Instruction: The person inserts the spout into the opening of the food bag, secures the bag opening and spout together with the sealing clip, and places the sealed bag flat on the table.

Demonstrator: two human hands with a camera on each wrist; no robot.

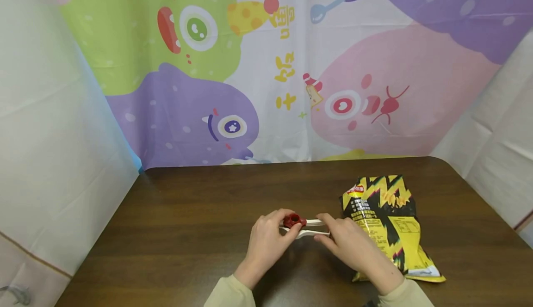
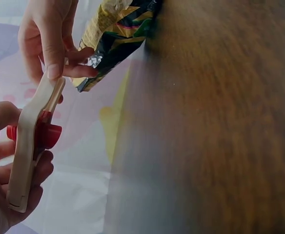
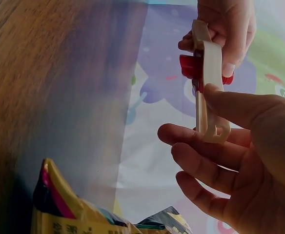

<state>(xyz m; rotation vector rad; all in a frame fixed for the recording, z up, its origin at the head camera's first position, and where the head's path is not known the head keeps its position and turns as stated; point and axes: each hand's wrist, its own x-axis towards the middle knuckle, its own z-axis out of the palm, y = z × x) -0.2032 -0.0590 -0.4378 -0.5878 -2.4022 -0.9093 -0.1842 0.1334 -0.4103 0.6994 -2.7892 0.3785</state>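
Both hands hold a white bag clip (image 1: 307,234) with a red spout (image 1: 294,219) over the brown table, and its two bars stand apart in the head view. My left hand (image 1: 266,235) grips the spout end between thumb and fingers. At the other end, my right hand (image 1: 351,242) pinches the bars with its thumb and fingers. In the left wrist view the clip (image 2: 28,141) slants upward, and the red spout (image 2: 50,135) sticks out from its side. A yellow and black snack bag (image 1: 374,224) lies beside the right hand, partly hidden behind that forearm.
The table (image 1: 187,233) has a rounded far edge. Behind it hangs a cloth (image 1: 283,136) printed with cartoon monsters, with pale cloth at both sides. In the right wrist view, the bag (image 3: 84,214) rises at the lower left.
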